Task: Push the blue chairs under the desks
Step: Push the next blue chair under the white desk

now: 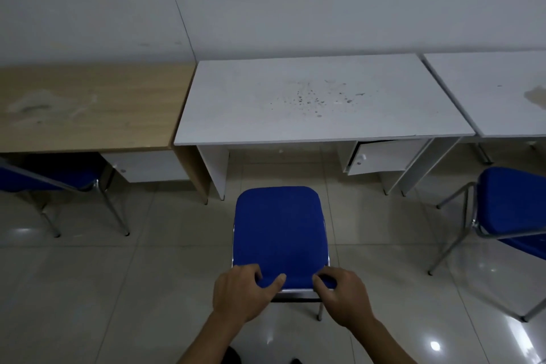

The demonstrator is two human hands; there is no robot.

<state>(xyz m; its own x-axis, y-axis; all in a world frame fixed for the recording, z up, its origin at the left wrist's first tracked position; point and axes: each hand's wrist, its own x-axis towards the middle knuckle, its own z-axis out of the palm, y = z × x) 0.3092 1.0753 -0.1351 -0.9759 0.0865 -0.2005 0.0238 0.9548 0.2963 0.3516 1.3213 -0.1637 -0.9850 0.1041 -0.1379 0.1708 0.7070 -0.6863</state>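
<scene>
A blue padded chair [279, 230] with chrome legs stands on the tiled floor, facing a white desk [322, 103] a short way in front of it. Its front edge sits outside the desk's opening. My left hand [240, 294] and my right hand [344, 295] both grip the top of the chair's backrest at its near edge, thumbs over the blue pad. A second blue chair [63, 174] sits partly under a wooden desk [88, 106] at the left. A third blue chair [514, 210] stands out on the floor at the right, turned sideways.
Another white desk [496, 91] adjoins on the right, against the grey wall. A small white cabinet with its door ajar [381, 156] hangs under the middle desk's right side. Glossy floor tiles stretch on both sides of the chair.
</scene>
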